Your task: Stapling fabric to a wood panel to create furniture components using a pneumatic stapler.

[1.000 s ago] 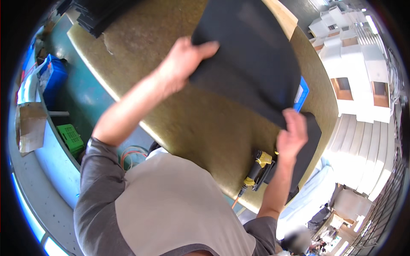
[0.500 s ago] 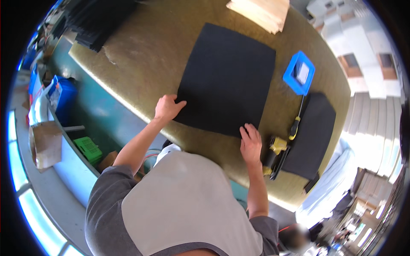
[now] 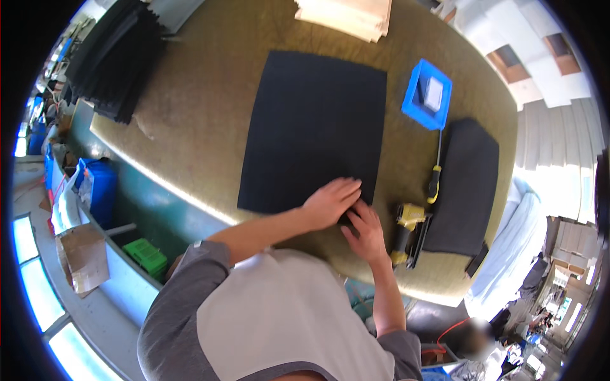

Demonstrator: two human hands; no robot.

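A large black fabric sheet (image 3: 311,127), roughly rectangular, lies flat in front of me. My left hand (image 3: 332,202) reaches across to its near right corner and rests there flat, fingers stretched out. Just below, at the same corner, my right hand (image 3: 366,232) touches the edge with its fingers apart and the thumb to the left. The two hands nearly meet and cover the corner itself. Right of my right hand stands a yellow and black staple gun (image 3: 408,233), which neither hand touches.
A screwdriver (image 3: 434,181) and a blue bin (image 3: 412,117) lie on the right of the worktable (image 3: 190,120), beside a dark folded piece (image 3: 464,190). A black fabric stack (image 3: 111,60) sits far left, pale wooden boards (image 3: 346,16) at the far edge.
My left hand has moved from the sheet's near left corner across to its near right corner. My right hand has shifted slightly down. The view has turned a little.
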